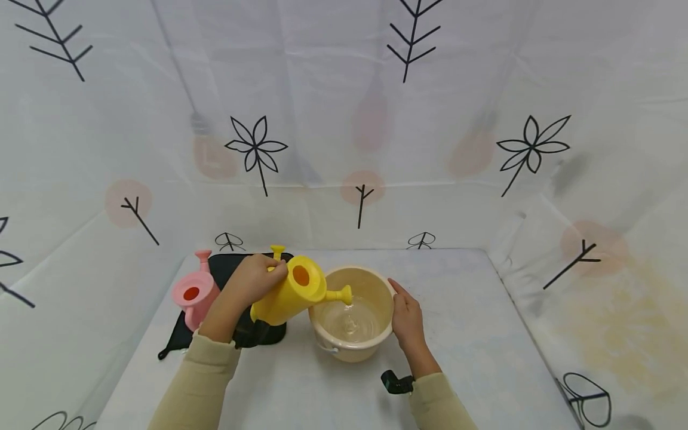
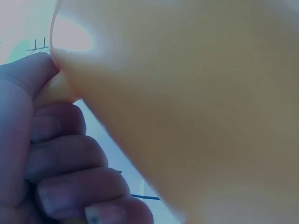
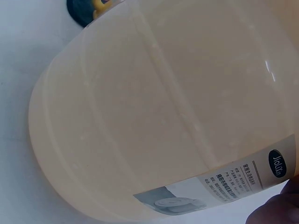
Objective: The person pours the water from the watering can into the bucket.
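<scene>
My left hand (image 1: 257,279) grips the handle of a yellow watering can (image 1: 290,292). In the left wrist view its fingers (image 2: 70,158) are curled, with the can's pale, blurred side beside them. The can tilts right, its spout (image 1: 338,295) over the opening of a cream bucket (image 1: 352,353). Clear water with ripples shows inside the bucket. My right hand (image 1: 407,316) holds the bucket's right side at the rim. The right wrist view shows the bucket's ribbed wall (image 3: 140,107) and a printed label (image 3: 224,182), with part of that hand at the lower right.
A pink watering can (image 1: 196,295) stands at the left of a black mat (image 1: 266,335). A second yellow spout (image 1: 277,251) rises behind my left hand. White patterned cloth (image 1: 322,149) hangs around the white table (image 1: 473,334).
</scene>
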Tool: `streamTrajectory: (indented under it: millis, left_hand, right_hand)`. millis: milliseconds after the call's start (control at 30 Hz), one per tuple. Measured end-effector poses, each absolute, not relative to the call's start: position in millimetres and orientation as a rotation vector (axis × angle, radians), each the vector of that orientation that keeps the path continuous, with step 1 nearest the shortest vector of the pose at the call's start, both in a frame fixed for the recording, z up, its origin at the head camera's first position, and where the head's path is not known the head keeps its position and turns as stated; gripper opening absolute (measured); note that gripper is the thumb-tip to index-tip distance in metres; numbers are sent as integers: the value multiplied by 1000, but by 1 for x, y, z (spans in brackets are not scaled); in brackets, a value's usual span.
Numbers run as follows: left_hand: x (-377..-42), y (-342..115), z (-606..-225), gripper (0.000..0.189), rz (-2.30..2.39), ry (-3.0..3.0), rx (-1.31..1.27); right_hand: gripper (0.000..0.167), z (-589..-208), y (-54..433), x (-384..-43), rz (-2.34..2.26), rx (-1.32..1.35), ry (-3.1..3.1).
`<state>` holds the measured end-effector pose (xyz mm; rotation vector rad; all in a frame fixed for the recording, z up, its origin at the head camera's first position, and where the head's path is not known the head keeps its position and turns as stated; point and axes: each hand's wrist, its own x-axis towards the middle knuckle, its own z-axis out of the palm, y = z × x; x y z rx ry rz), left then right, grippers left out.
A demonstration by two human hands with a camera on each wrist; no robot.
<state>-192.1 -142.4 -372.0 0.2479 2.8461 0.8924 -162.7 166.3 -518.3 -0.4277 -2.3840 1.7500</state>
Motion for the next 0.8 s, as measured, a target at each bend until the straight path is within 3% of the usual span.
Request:
streamTrajectory:
  millis: [800]
  left_hand:
    - [-177, -171, -405, 43, 1290, 2730, 32]
  right_hand:
    - [47, -517, 166, -162, 1771, -430, -2382]
